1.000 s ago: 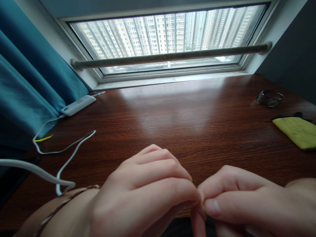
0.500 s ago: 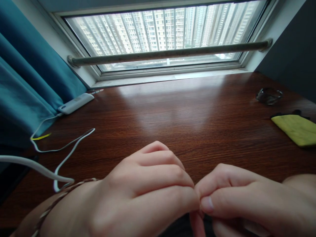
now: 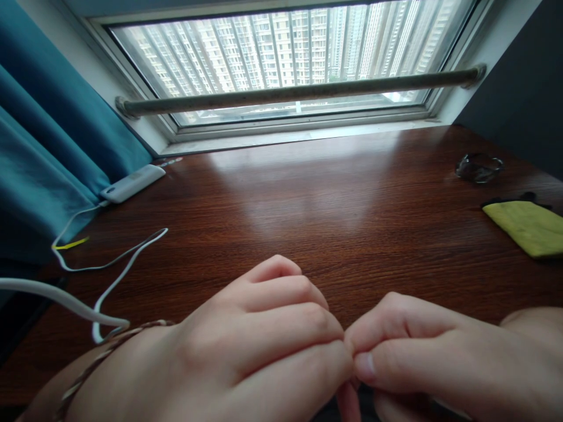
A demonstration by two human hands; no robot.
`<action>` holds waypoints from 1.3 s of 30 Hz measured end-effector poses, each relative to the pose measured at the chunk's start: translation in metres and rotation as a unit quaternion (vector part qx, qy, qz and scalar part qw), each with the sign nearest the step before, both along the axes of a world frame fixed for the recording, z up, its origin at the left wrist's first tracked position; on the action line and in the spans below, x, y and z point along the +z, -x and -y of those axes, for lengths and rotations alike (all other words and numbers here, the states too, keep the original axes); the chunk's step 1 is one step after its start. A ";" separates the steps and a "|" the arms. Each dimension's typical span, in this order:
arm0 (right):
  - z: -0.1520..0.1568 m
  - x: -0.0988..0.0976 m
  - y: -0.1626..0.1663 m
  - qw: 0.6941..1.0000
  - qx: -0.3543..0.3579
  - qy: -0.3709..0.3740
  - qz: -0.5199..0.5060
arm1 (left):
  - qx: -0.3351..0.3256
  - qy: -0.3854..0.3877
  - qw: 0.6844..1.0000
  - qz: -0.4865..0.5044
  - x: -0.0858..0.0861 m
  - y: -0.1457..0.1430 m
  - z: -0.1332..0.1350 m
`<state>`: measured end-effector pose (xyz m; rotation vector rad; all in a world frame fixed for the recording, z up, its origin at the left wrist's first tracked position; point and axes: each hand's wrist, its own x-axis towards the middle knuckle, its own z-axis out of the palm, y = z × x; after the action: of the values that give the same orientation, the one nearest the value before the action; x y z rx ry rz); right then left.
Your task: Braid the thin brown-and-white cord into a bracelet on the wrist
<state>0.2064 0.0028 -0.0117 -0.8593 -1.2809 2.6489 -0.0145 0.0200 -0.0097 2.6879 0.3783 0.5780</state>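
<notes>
My left hand [image 3: 264, 346] is closed, its fingers curled down and knuckles up, with a braided cord bracelet [image 3: 90, 369] round the wrist. Meeting it at the fingertips is my right hand [image 3: 422, 346], thumb and index finger pinched together. Whatever lies between the fingertips is hidden or too small to make out. A narrow reddish shape [image 3: 348, 403] shows just below where the hands touch; I cannot tell whether it is a finger or a strip. Both hands are over the near side of the brown wooden tabletop [image 3: 290, 228].
At the left lies a white device [image 3: 133, 183] with a white cable [image 3: 127, 266] and a yellow tie [image 3: 73, 243], beside a blue curtain [image 3: 57, 135]. To the right are a clear glass-like dish [image 3: 479, 170] and a yellow-green pouch [image 3: 528, 227]. A rail [image 3: 303, 92] crosses the window behind.
Both hands keep the same closed pose, fingertips together. The left hand has tilted very slightly, and the whole view has shifted a little.
</notes>
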 end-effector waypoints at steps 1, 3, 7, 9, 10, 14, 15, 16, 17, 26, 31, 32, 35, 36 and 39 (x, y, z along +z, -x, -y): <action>-0.001 0.002 0.001 1.000 0.001 -0.006 0.000 | -0.002 -0.009 1.000 -0.002 0.002 0.000 -0.001; -0.004 0.006 0.002 1.000 0.010 -0.016 0.003 | -0.012 -0.034 0.999 -0.011 0.009 -0.001 -0.004; -0.007 0.007 0.003 0.999 0.030 -0.035 0.018 | -0.062 -0.054 0.994 -0.072 0.018 0.000 -0.010; -0.002 0.004 0.003 0.999 0.016 -0.033 0.022 | -0.036 -0.053 0.995 -0.071 0.015 0.001 -0.009; 0.002 0.001 0.003 0.999 -0.001 -0.033 0.027 | -0.008 -0.053 0.997 -0.053 0.011 0.001 -0.008; 0.011 -0.002 0.003 0.995 -0.056 -0.056 0.055 | 0.077 -0.037 0.996 0.041 -0.003 -0.001 -0.002; 0.010 -0.001 0.002 0.996 -0.045 -0.059 0.052 | 0.087 -0.025 0.995 0.051 -0.004 -0.001 -0.002; 0.009 0.001 0.002 0.997 -0.032 -0.059 0.043 | 0.089 -0.008 0.995 0.052 -0.003 0.000 -0.002; 0.007 0.002 0.002 0.997 -0.025 -0.058 0.035 | 0.090 0.010 0.995 0.046 -0.002 0.001 -0.002; 0.003 0.017 0.007 0.995 -0.072 -0.056 0.029 | 0.080 0.183 0.978 0.067 0.006 0.008 -0.001; 0.003 0.016 0.009 0.993 -0.092 -0.067 0.036 | 0.071 0.186 0.980 0.009 0.013 0.005 -0.002; 0.004 0.014 0.009 0.992 -0.093 -0.075 0.034 | 0.063 0.174 0.983 0.000 0.015 0.005 -0.003; 0.008 0.005 0.009 0.987 -0.102 -0.112 0.046 | 0.069 0.137 0.988 0.003 0.019 0.004 -0.006; 0.010 0.002 0.009 0.984 -0.111 -0.128 0.048 | 0.084 0.138 0.987 -0.006 0.019 0.004 -0.006; 0.017 -0.006 0.009 0.967 -0.179 -0.179 0.029 | 0.150 0.176 0.972 -0.033 0.019 0.003 -0.002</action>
<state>0.1971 -0.0146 -0.0173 -1.0002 -1.4026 2.0506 -0.0177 0.0216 0.0088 2.3255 0.8317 0.4529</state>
